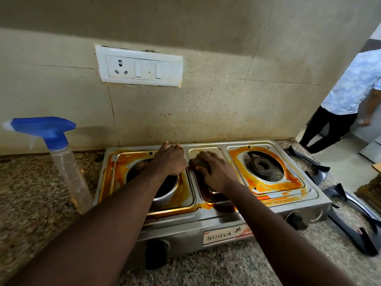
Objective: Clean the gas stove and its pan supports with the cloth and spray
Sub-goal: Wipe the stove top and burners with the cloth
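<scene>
The steel two-burner gas stove (pixel 226 221) sits on a speckled counter, its top smeared with orange and dark brown stains. My left hand (pixel 169 159) reaches over the left burner opening, fingers curled at the stove's back edge. My right hand (pixel 214 172) presses a dark cloth (pixel 192 162) onto the centre panel between the burners. Most of the cloth is hidden under my fingers. The clear spray bottle (pixel 68 168) with a blue head stands left of the stove. Two black pan supports (pixel 309 164) (pixel 354 219) lie on the counter to the right.
The right burner (pixel 261 165) is uncovered. A white socket plate (pixel 140 66) hangs on the tiled wall behind. A person in a light shirt (pixel 348 89) stands at the far right. Wooden items (pixel 371 193) lie at the right edge.
</scene>
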